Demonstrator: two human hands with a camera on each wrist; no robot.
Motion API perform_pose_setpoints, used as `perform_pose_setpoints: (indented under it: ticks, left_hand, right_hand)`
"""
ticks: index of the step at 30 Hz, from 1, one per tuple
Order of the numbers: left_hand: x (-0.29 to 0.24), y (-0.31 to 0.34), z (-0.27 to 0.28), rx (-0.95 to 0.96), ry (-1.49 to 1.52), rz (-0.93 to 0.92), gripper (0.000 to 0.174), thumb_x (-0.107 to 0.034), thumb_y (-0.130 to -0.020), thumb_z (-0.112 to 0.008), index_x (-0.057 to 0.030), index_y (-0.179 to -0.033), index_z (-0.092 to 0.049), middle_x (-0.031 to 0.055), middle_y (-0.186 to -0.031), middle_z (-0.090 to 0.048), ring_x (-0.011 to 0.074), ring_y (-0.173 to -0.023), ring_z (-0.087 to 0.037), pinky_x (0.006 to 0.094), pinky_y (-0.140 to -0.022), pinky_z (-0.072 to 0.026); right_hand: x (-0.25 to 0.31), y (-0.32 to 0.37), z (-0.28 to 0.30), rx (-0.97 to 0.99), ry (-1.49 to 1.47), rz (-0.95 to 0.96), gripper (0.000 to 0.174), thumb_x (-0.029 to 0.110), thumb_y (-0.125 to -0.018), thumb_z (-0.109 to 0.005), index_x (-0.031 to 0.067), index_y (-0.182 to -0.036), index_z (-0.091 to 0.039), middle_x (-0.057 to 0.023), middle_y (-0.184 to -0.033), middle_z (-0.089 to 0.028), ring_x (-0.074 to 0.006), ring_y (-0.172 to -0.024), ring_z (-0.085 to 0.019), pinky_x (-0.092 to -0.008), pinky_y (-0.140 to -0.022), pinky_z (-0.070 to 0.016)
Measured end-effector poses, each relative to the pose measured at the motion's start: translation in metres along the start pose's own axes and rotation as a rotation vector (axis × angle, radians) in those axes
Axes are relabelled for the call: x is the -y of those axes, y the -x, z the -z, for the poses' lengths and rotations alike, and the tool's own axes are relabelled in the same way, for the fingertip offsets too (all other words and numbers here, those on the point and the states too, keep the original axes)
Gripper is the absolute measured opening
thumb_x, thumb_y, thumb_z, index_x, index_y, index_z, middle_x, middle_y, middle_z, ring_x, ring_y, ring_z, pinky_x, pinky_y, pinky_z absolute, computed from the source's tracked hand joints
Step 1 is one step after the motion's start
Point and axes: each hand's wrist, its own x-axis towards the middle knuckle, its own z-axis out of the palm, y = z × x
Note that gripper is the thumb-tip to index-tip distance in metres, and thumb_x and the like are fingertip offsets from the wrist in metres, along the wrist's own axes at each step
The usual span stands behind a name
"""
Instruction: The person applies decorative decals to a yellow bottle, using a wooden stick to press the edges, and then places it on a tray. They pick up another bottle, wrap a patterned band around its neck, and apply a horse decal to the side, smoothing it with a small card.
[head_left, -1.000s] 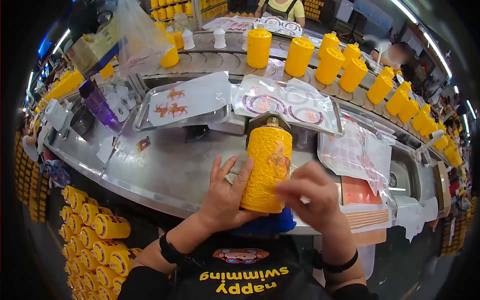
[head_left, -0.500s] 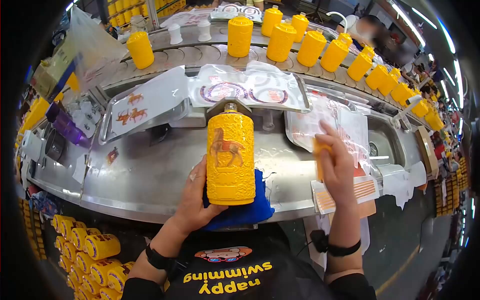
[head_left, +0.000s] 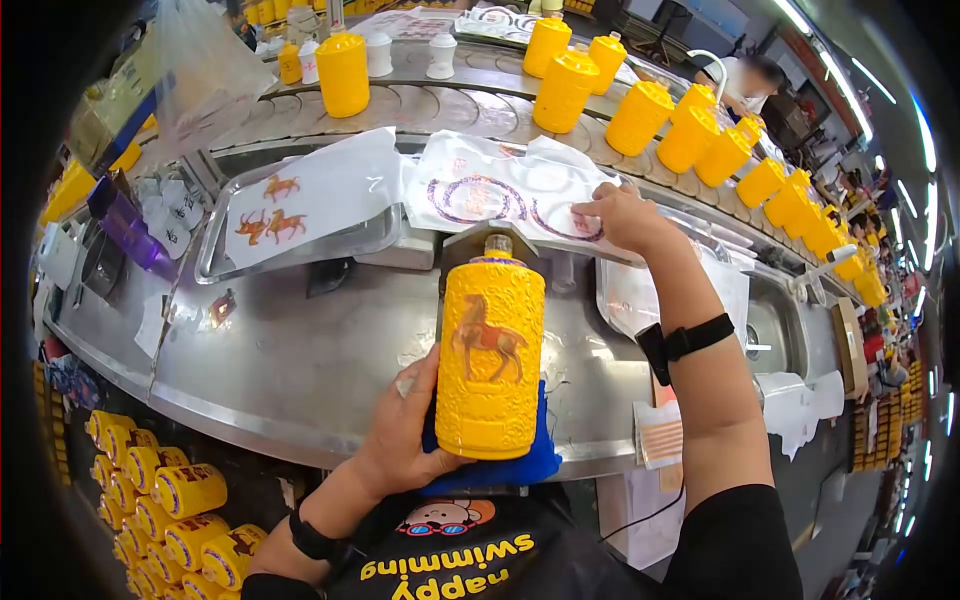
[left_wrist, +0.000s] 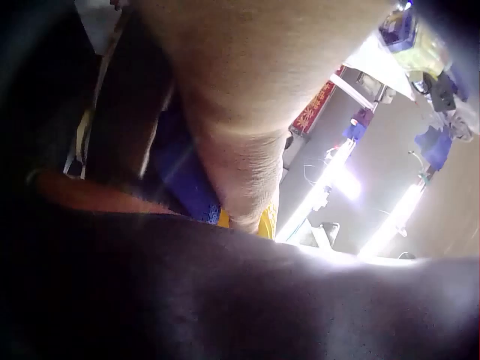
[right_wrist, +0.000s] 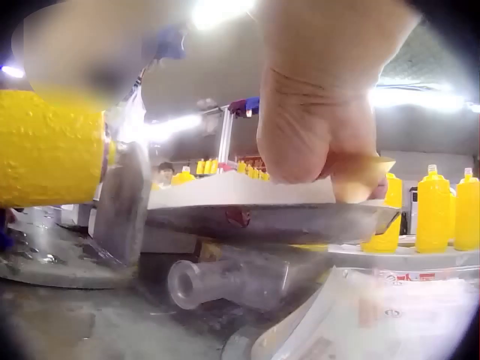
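A yellow embossed bottle (head_left: 490, 410) with a brown horse decal (head_left: 487, 340) lies in front of me, its glass neck at a dark metal bracket (head_left: 455, 245). My left hand (head_left: 400, 430) holds it from the lower left, thumb at its base; a sliver of yellow bottle (left_wrist: 267, 223) shows in the left wrist view. Beneath the bottle is a blue cloth (head_left: 540, 462). My right hand (head_left: 628, 218) reaches over a decal sheet (head_left: 450, 165) with purple ring patterns, fingertips at its right ring. In the right wrist view it pinches a small yellowish flat piece (right_wrist: 361, 171).
Another sheet (head_left: 350, 185) with horse decals lies on a metal tray (head_left: 210, 262) to the left. Yellow bottles (head_left: 640, 118) line the conveyor (head_left: 430, 105) behind. A sink (head_left: 775, 320) is at right, and stacked bottles (head_left: 190, 488) stand at lower left.
My right hand has left the bottle, swung right, then reached forward to the ring decal sheet. The bottle has turned so its horse decal faces up; my left hand keeps holding it.
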Motion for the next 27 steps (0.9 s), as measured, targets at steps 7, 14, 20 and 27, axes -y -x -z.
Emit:
perform_pose_setpoints:
  ticks: [7, 14, 20, 27]
  left_hand:
    - [0.003, -0.002, 0.001, 0.049, 0.042, 0.043, 0.108, -0.054, -0.079, -0.073, 0.0110, -0.147, -0.022, 0.0282, -0.135, -0.047, 0.0418, -0.123, -0.047, 0.0453, -0.107, -0.0334]
    - [0.010, 0.003, -0.001, 0.038, 0.016, 0.003, 0.108, -0.054, -0.078, -0.074, 0.0084, -0.149, -0.022, 0.0272, -0.137, -0.046, 0.0418, -0.123, -0.047, 0.0455, -0.106, -0.0350]
    - [0.009, 0.003, 0.000, 0.061, 0.021, 0.043, 0.107, -0.050, -0.076, -0.076, 0.0074, -0.149, -0.022, 0.0271, -0.137, -0.046, 0.0417, -0.123, -0.047, 0.0455, -0.106, -0.0359]
    - [0.010, 0.005, -0.002, 0.030, 0.021, 0.019, 0.105, -0.047, -0.076, -0.077, 0.0071, -0.149, -0.023, 0.0270, -0.137, -0.046, 0.0420, -0.123, -0.048, 0.0457, -0.106, -0.0357]
  right_hand:
    - [-0.030, -0.028, 0.000, 0.076, 0.112, -0.251, 0.041, 0.009, -0.089, -0.052, 0.0244, -0.125, -0.065, -0.0113, -0.133, -0.053, -0.0317, -0.128, -0.047, -0.0514, -0.100, -0.0434]
    - [-0.079, -0.051, -0.021, -0.181, -0.092, -0.049, 0.039, -0.001, -0.080, -0.053, 0.0165, -0.108, -0.074, -0.0142, -0.115, -0.062, -0.0350, -0.117, -0.053, -0.0418, -0.094, -0.0465]
    - [-0.075, -0.043, -0.023, -0.154, 0.058, -0.089, 0.022, 0.015, -0.087, -0.061, 0.0226, -0.102, -0.076, -0.0103, -0.114, -0.060, -0.0326, -0.119, -0.050, -0.0461, -0.098, -0.0459]
    - [-0.089, -0.066, -0.027, -0.220, -0.029, -0.288, 0.037, 0.038, -0.083, -0.065, 0.0043, -0.096, -0.075, -0.0171, -0.107, -0.067, -0.0357, -0.106, -0.060, -0.0422, -0.089, -0.0504]
